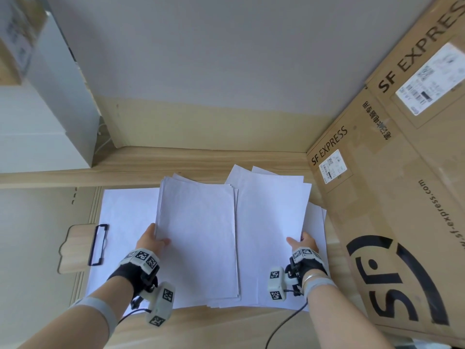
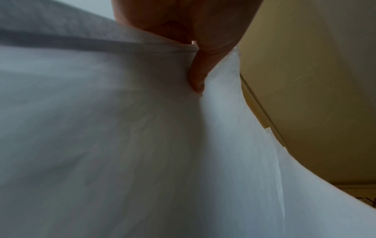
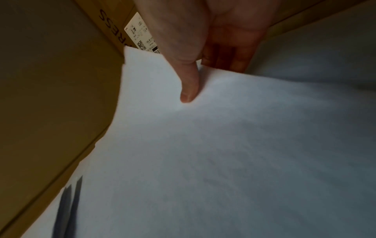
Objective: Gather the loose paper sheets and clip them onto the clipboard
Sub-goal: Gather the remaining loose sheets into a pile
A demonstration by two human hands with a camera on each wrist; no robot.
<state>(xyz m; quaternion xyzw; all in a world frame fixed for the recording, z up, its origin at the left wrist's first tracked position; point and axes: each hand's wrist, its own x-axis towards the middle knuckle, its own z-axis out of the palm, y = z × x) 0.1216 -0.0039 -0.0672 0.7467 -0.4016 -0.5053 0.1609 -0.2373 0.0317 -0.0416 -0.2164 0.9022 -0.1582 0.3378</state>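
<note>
Head view, wooden tabletop (image 1: 206,323). Left hand (image 1: 151,239) at about 7 o'clock of centre, thumb on top and fingers under the near-left edge of a stack of white sheets (image 1: 198,238), pinching it; the stack looks lifted off the surface on that side. Left wrist view confirms: thumb (image 2: 198,75) pressed onto the paper, sheet edges gathered under it.

Right hand (image 1: 303,241) at about 4 o'clock, thumb on top of a second batch of sheets (image 1: 271,222), fingers curled beneath its right edge. Right wrist view: thumb (image 3: 189,87) flat on the top sheet, other fingers (image 3: 227,56) tucked under.

The two batches lie side by side, inner edges touching or overlapping along the middle. More loose sheets (image 1: 315,222) fan out under the right batch.

Wooden clipboard (image 1: 75,248) at 9 o'clock, black wire clip (image 1: 98,244) at its left end, a sheet (image 1: 125,217) lying on the board; whether it sits under the clip, cannot tell.

Large SF Express cardboard box (image 1: 392,197) at 3 o'clock, just beside the right-hand sheets. White box (image 1: 37,127) at 10 o'clock, well apart.
</note>
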